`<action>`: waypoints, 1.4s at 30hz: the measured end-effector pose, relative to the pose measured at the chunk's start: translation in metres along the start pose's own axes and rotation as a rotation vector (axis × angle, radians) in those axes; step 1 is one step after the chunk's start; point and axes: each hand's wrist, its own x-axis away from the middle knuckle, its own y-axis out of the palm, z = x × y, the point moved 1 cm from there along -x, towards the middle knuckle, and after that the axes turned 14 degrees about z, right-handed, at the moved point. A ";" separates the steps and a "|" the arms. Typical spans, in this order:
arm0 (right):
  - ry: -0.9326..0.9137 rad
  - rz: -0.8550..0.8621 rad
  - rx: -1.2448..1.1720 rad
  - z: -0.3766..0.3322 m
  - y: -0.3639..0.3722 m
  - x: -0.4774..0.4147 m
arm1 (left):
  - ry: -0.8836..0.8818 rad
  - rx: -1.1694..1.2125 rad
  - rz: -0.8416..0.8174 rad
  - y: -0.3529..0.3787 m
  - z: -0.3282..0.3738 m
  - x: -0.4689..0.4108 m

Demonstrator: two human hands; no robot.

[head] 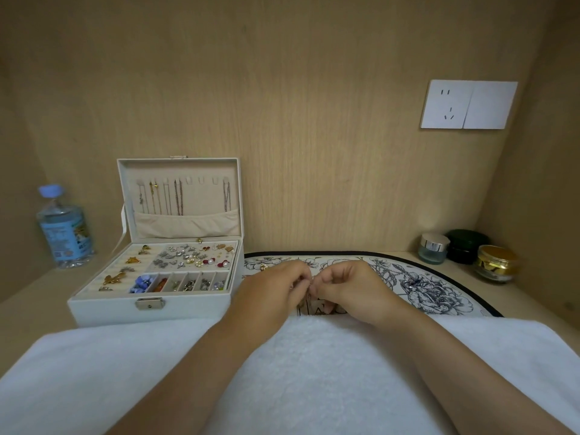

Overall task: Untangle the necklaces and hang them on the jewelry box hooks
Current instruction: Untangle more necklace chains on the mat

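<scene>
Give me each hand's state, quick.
Left hand: fingers curled, pinching a thin metal necklace chain, mostly hidden.
Right hand: fingers curled, pinching the same chain.

This looks like a home dressing nook in a wood-panelled alcove. An open jewelry box sits on the shelf, with cosmetic jars well to its right, a wall socket up to its right, a water bottle just left and a white towel in front.
</scene>
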 end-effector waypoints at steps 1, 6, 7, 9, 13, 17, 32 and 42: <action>0.003 -0.003 -0.013 -0.001 0.001 0.001 | -0.123 0.127 -0.043 0.000 -0.001 0.001; -0.025 0.010 -0.087 -0.002 0.003 -0.001 | -0.622 0.654 -0.042 0.006 0.012 0.002; -0.031 0.006 -0.105 -0.002 0.003 -0.001 | -0.673 0.708 -0.034 0.006 0.014 0.001; -0.033 0.008 -0.123 -0.002 0.000 -0.002 | -0.742 0.796 -0.031 0.004 0.016 0.000; -0.047 0.002 -0.137 -0.001 -0.001 -0.003 | -0.801 0.886 -0.031 0.001 0.015 0.001; -0.067 0.009 -0.101 -0.001 -0.001 -0.003 | -0.774 0.840 -0.019 0.000 0.014 0.001; -0.242 0.094 0.226 -0.002 -0.005 -0.002 | -0.421 0.388 -0.059 0.004 0.008 0.005; -0.178 -0.007 0.084 -0.008 -0.004 0.002 | -0.565 0.632 -0.046 -0.001 0.011 0.001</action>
